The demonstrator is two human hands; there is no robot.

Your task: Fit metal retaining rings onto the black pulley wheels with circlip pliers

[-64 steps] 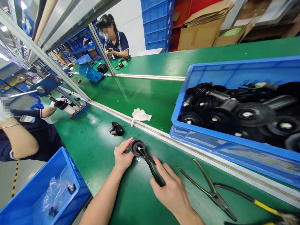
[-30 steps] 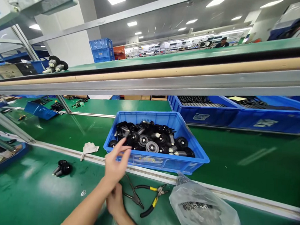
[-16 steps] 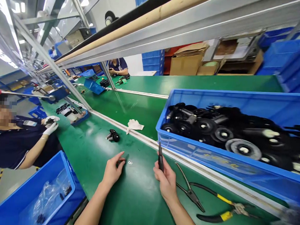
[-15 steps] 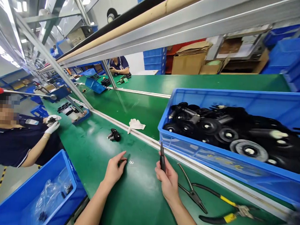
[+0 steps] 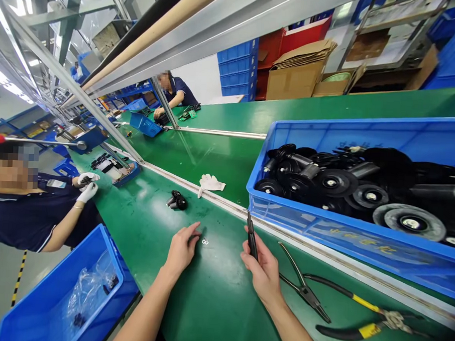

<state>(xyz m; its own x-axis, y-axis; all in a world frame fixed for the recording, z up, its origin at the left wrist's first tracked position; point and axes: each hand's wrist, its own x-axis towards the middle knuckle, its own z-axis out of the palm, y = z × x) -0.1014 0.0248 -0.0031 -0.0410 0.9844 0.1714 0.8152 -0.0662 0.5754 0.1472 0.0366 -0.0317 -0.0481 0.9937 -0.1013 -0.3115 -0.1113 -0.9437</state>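
My left hand (image 5: 182,248) lies on the green bench (image 5: 206,300), fingers curled toward a small metal clip (image 5: 205,242) just beyond the fingertips; whether it grips anything is unclear. My right hand (image 5: 263,270) is closed around black-handled pliers (image 5: 251,235) that point up and away. A black wheel part (image 5: 177,201) sits alone further out on the left. A blue crate (image 5: 345,236) full of black wheels (image 5: 362,184) stands to the right, behind a metal rail.
Yellow-handled pliers (image 5: 338,306) lie on the bench at my right. A white glove (image 5: 211,183) rests past the rail. A blue bin (image 5: 56,299) with a plastic bag is at lower left. A seated co-worker's gloved hands (image 5: 86,183) work at the left; another person sits far back.
The view swung from the crate and upper shelf back down to the bench. The wheel my left hand held earlier is gone from it. My right hand still grips the black pliers.
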